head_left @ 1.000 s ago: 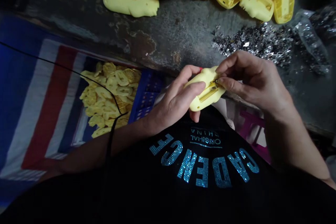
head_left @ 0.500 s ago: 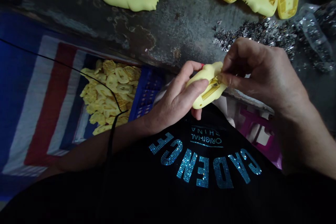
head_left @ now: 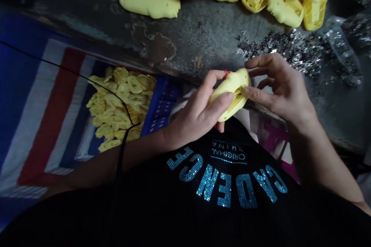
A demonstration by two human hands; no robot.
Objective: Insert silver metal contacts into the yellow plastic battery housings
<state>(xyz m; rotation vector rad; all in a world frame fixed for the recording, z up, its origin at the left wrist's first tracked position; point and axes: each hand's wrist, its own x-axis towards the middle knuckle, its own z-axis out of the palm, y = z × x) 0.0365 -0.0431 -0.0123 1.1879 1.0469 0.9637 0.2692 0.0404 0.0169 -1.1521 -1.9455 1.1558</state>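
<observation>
My left hand (head_left: 199, 110) is wrapped round a yellow plastic shell (head_left: 232, 79) with a rounded, bumpy outline and a long slot, its thumb lying along the slot's edge. A small shiny metal piece (head_left: 238, 93) shows inside the slot, partly hidden by that thumb. At the shell's right end, the thumb tip of my right hand (head_left: 279, 88) touches beside the slot. The other fingers of this hand are apart and curve behind the shell's end, with nothing visible between them.
Several similar yellow shells (head_left: 149, 0) lie along the back of the dark worktable (head_left: 197, 42). Small metal pieces (head_left: 290, 48) are heaped at the right near a clear plastic bag (head_left: 343, 44). On the left, a blue basket (head_left: 159, 102) holds many yellow parts (head_left: 124, 96); a black cord (head_left: 87, 81) hangs there.
My right hand's fingers have loosened from a pinch at the slot and spread apart, the thumb staying on the shell. The left hand keeps its hold. The view has shifted slightly.
</observation>
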